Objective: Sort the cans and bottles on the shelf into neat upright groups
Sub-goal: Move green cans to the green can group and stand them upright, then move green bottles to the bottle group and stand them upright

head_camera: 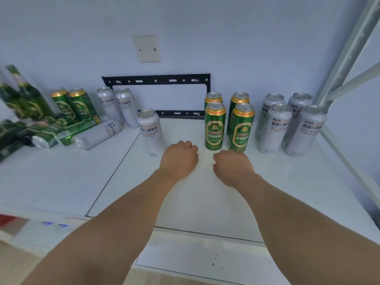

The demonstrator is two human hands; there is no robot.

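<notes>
Several green cans (214, 126) stand upright in a tight block at the middle of the white shelf (205, 192). Several silver cans (273, 128) stand grouped to their right. One silver can (151, 132) stands alone left of the green block. At the left, green and silver cans stand at the back, while a silver can (98, 133), a green can (76, 130) and green bottles (12, 132) lie on their sides. Other green bottles (28, 95) lean upright at the far left. My left hand (178, 159) and my right hand (233, 166) rest on the shelf as fists, empty, just before the green cans.
A black metal bracket (156, 81) is fixed to the wall behind the cans, below a blank wall plate (147, 49). A grey shelf post (347, 50) rises at the right. A seam (115, 171) runs between two shelf panels.
</notes>
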